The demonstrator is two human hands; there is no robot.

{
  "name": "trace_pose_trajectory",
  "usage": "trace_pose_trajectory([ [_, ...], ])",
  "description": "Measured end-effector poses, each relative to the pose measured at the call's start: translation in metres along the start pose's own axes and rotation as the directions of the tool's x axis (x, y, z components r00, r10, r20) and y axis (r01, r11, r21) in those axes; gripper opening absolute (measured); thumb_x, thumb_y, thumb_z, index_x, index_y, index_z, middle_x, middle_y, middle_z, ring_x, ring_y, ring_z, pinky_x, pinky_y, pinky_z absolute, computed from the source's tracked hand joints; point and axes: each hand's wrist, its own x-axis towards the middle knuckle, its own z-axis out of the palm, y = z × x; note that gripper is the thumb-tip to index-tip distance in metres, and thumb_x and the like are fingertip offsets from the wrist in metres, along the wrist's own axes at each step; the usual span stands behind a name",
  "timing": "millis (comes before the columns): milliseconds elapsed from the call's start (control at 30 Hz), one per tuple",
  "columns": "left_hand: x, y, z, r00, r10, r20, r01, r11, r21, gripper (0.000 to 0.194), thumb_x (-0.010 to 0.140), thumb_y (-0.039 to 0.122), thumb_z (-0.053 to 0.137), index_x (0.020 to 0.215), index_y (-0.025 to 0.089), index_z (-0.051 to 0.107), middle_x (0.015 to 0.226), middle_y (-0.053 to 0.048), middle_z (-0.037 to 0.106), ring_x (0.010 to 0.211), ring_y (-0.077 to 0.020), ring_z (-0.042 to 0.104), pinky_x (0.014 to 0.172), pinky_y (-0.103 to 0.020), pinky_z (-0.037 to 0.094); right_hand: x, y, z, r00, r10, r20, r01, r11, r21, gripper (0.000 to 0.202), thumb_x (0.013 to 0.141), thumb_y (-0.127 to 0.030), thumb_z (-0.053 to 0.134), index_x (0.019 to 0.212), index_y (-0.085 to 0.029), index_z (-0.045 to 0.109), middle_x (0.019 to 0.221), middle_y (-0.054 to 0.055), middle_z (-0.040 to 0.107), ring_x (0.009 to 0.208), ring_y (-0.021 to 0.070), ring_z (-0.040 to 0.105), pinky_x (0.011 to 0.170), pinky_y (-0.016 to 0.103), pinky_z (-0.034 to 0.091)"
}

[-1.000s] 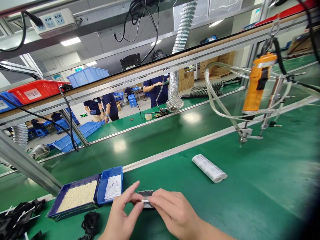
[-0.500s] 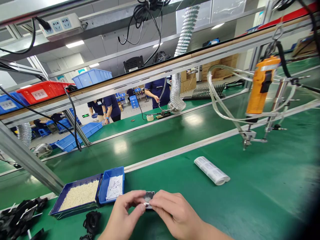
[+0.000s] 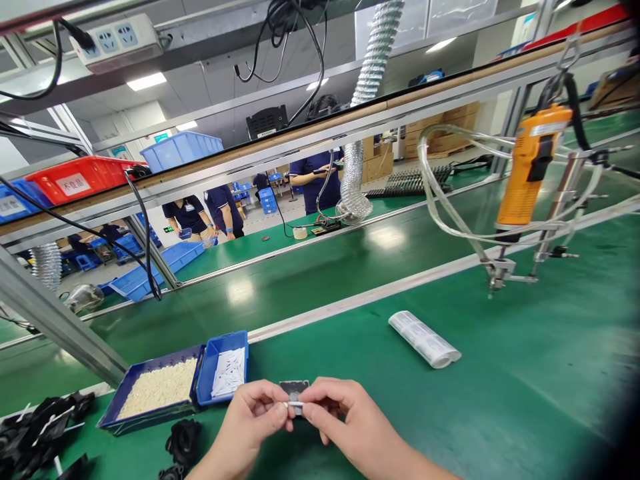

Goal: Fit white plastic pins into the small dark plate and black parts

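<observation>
A thin white stick lies level between my two hands. My left hand pinches its left end, where a small pale piece shows at the fingertips. The other end is pinched between the thumb and fingers of my right hand. Just behind and below the stick is a small dark block on the bench, partly hidden by my fingers. Left of my hands stands a blue bin of similar white sticks. Beside it is a darker blue bin full of small cream-coloured pieces.
Black moulded parts lie left of my left arm, with a pile of black parts and white sticks further left. A rolled printed sheet rests to the right. An orange electric screwdriver hangs at right. Co-workers stand beyond the bench.
The white stick now shows more fully between my hands, with my fingertips further apart on it. My right hand's fingers have curled from lying forward into a pinch.
</observation>
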Motion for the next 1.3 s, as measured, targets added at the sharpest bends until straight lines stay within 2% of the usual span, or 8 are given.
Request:
trace_pose_trajectory([
  [467,-0.006,0.026,0.009,0.981,-0.128,0.148,0.13,0.992,0.001,0.034,0.076,0.041,0.102,0.085,0.014,0.082,0.084,-0.007,0.074,0.072,-0.0156,0.068,0.07,-0.025,0.049,-0.004,-0.007,-0.004,0.988,-0.124,0.089,0.136,0.98,-0.142,0.023,0.096,-0.033,0.07,0.088,-0.016,0.083,0.075,0.004,0.071,0.058,0.0131,0.064,0.062,0.023,0.05],
  [633,-0.003,0.021,0.006,0.997,0.077,0.029,-0.081,0.985,0.153,0.025,0.085,0.04,0.094,0.096,0.02,0.084,0.084,-0.004,0.071,0.073,-0.0137,0.066,0.071,-0.022,0.049,-0.002,-0.006,-0.002,0.997,-0.071,0.038,0.076,0.987,-0.143,0.021,0.092,-0.034,0.073,0.087,-0.017,0.085,0.074,0.004,0.071,0.063,0.0145,0.063,0.062,0.024,0.047],
  [733,-0.006,0.019,0.008,0.978,0.202,0.044,-0.204,0.91,0.36,0.021,0.094,0.042,0.085,0.093,0.021,0.084,0.086,-0.004,0.072,0.075,-0.0154,0.066,0.071,-0.023,0.05,-0.001,-0.002,0.0,1.0,-0.005,0.022,0.007,0.996,-0.092,0.024,0.091,-0.037,0.074,0.085,-0.015,0.083,0.076,0.004,0.069,0.062,0.0138,0.061,0.06,0.024,0.045],
  [900,-0.014,0.025,0.009,0.953,0.262,0.151,-0.291,0.657,0.695,0.015,0.1,0.039,0.077,0.111,0.029,0.082,0.096,-0.004,0.079,0.089,-0.0203,0.072,0.088,-0.029,0.052,0.001,0.014,0.003,0.992,0.092,0.091,-0.098,0.993,0.066,0.038,0.086,-0.05,0.083,0.09,-0.012,0.081,0.076,0.004,0.068,0.058,0.0122,0.058,0.058,0.024,0.046],
  [1033,-0.026,0.065,-0.001,0.973,0.114,0.203,-0.233,0.462,0.856,0.03,0.098,0.033,0.075,0.128,0.029,0.075,0.115,-0.006,0.078,0.106,-0.0254,0.073,0.096,-0.032,0.054,0.005,0.023,0.001,0.983,0.157,0.092,-0.171,0.97,0.171,0.057,0.081,-0.068,0.085,0.093,-0.013,0.074,0.07,0.001,0.062,0.052,0.0105,0.054,0.05,0.022,0.039],
  [1133,-0.042,0.103,-0.025,0.99,-0.086,-0.112,0.119,0.08,0.99,0.027,0.09,0.019,0.074,0.115,0.025,0.078,0.121,-0.009,0.077,0.116,-0.0342,0.072,0.1,-0.04,0.053,0.008,0.023,-0.002,0.988,0.141,0.063,-0.151,0.972,0.181,0.061,0.081,-0.072,0.084,0.093,-0.013,0.072,0.065,-0.002,0.056,0.052,0.0101,0.053,0.049,0.021,0.036],
  [1233,-0.052,0.125,-0.051,0.888,-0.102,-0.448,0.411,-0.258,0.874,0.033,0.074,0.005,0.073,0.105,0.017,0.078,0.111,-0.016,0.079,0.11,-0.0417,0.074,0.092,-0.045,0.053,0.009,0.023,-0.004,0.989,0.139,0.055,-0.147,0.973,0.178,0.064,0.08,-0.074,0.084,0.093,-0.012,0.071,0.065,-0.002,0.054,0.052,0.0094,0.051,0.049,0.021,0.035],
  [1300,-0.051,0.129,-0.06,0.835,-0.112,-0.539,0.471,-0.361,0.805,0.036,0.067,0.003,0.073,0.101,0.012,0.076,0.109,-0.018,0.078,0.107,-0.0421,0.074,0.086,-0.043,0.053,0.009,0.023,-0.004,0.988,0.141,0.063,-0.149,0.974,0.168,0.066,0.08,-0.075,0.083,0.092,-0.012,0.072,0.066,-0.002,0.054,0.052,0.0093,0.051,0.049,0.021,0.035],
])
